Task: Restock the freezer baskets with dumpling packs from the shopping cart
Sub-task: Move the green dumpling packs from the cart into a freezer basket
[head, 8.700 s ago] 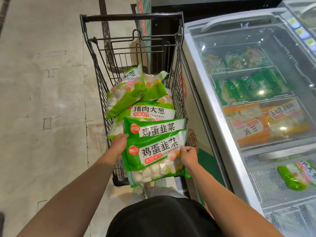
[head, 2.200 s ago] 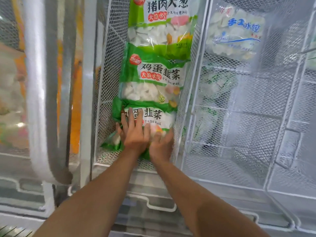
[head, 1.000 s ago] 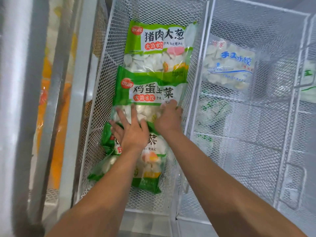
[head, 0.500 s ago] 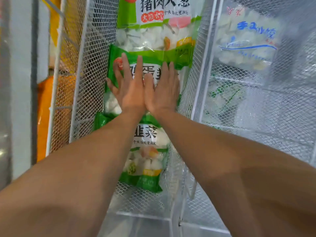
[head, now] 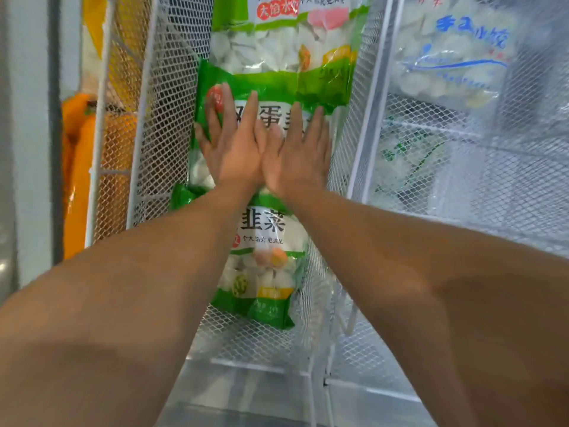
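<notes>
Three green dumpling packs lie in a line in our white mesh freezer basket [head: 160, 124], running from 12 to 6 o'clock and overlapping like shingles. Far pack [head: 286, 35]: red label strip cut off by the frame edge, we read only "大馅水"; clear window shows white dumplings. Middle pack [head: 271, 87]: black characters mostly under our fingers, not readable as a whole. Near pack [head: 264, 251]: "韭菜" in large black print, a small line below it too fine to read reliably.

Our left hand [head: 234, 146] and right hand [head: 295, 152] lie flat on the middle pack, palms down, side by side and touching at the thumbs. Grip state: both spread, fingers straight and pointing to 12 o'clock, pinching nothing, just resting on the film. Left fingertips cover a red round logo at the pack's 10 o'clock corner. The near pack sits just under our wrists, toward 6 o'clock; its top edge is tucked beneath the middle pack.

At 3 o'clock, in the neighbouring basket [head: 431, 192], a clear bag [head: 455, 57] of white dumplings with blue handwritten-style print, "手工水饺" as far as we can tell. At 9 o'clock, behind the mesh, orange packaging [head: 77, 167], no text legible.
</notes>
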